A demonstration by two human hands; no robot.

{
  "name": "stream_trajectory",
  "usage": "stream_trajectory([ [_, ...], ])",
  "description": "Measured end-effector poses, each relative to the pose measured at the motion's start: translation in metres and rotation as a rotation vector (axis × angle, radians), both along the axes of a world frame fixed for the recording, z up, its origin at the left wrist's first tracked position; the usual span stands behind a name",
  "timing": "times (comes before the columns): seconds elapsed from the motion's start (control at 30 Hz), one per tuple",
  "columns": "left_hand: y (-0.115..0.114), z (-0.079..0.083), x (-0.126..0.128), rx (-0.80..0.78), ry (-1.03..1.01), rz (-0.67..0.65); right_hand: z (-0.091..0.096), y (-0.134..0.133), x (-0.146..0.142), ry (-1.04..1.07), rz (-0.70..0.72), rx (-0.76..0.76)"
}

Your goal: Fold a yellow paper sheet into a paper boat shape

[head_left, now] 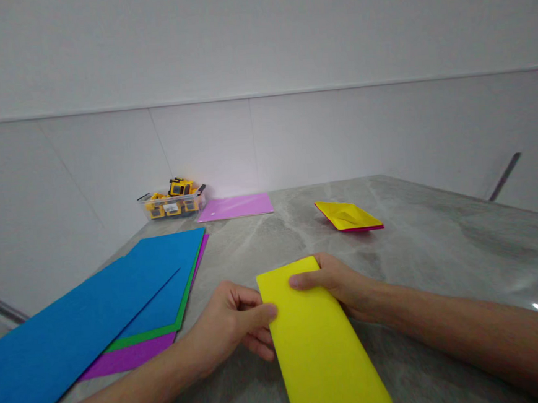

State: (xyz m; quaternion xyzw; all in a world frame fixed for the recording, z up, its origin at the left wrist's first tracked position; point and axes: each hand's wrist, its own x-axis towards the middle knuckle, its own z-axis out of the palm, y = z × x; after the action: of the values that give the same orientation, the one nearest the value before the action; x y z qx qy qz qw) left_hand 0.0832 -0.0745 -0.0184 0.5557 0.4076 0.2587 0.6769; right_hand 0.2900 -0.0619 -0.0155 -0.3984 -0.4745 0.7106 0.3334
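A yellow sheet of paper (320,346), folded into a long rectangle, is held up above the table near the front. My left hand (234,322) pinches its left edge, thumb on the face and fingers behind. At the upper right edge, my right hand (338,283) grips it with the thumb pressed on the front; its other fingers are mostly hidden behind the paper. Left of my hands lie blue sheets (162,259) over a green sheet (181,317) and a purple sheet (132,355). The yellow sheet's bottom end runs out of the frame.
A folded yellow and red paper piece (350,215) rests on the grey marble-look table (272,238) at the right. Toward the back lies a pink sheet (236,207). Beside it, a clear plastic box (171,208) holds yellow toy vehicles. A white wall stands behind.
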Motion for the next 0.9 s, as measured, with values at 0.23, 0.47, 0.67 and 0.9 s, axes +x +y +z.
stream_trajectory([
  [0.23,-0.0007,-0.0029,-0.0016,0.011,-0.019,-0.008,0.0022,-0.0003,-0.0001,-0.016,-0.01,0.033],
  [0.47,0.002,-0.0064,-0.0012,-0.038,-0.067,0.029,0.0036,-0.0018,-0.0005,-0.038,-0.002,0.037],
  [0.67,0.0032,-0.0081,-0.0015,-0.039,-0.062,0.031,0.0038,-0.0038,-0.0029,-0.088,-0.032,0.044],
  [0.9,0.0016,-0.0039,-0.0013,-0.044,-0.058,-0.022,0.0054,-0.0068,-0.0043,-0.123,-0.066,0.053],
])
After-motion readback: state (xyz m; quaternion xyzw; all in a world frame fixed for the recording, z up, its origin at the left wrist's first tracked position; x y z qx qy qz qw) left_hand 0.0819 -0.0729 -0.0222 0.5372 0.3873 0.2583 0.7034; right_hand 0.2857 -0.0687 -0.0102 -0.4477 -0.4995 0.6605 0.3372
